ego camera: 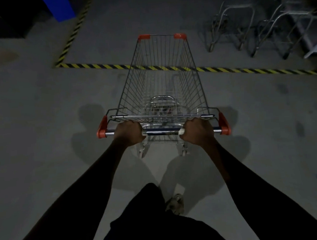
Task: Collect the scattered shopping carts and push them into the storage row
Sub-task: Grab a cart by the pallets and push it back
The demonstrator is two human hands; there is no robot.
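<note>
A wire shopping cart [162, 79] with orange corner caps stands straight ahead of me on the grey concrete floor, its empty basket pointing away. My left hand [129, 133] grips the chrome handle bar [162, 132] left of centre. My right hand [198, 130] grips the same bar right of centre. Both arms are stretched forward. The cart's front end reaches over a yellow-and-black striped floor line [97, 66].
The striped line runs across the floor and turns away at the left [74, 32]. Metal cart frames [259, 24] stand blurred at the far right beyond the line. A blue block [58, 8] is at the top left. My shoe [175, 203] shows below.
</note>
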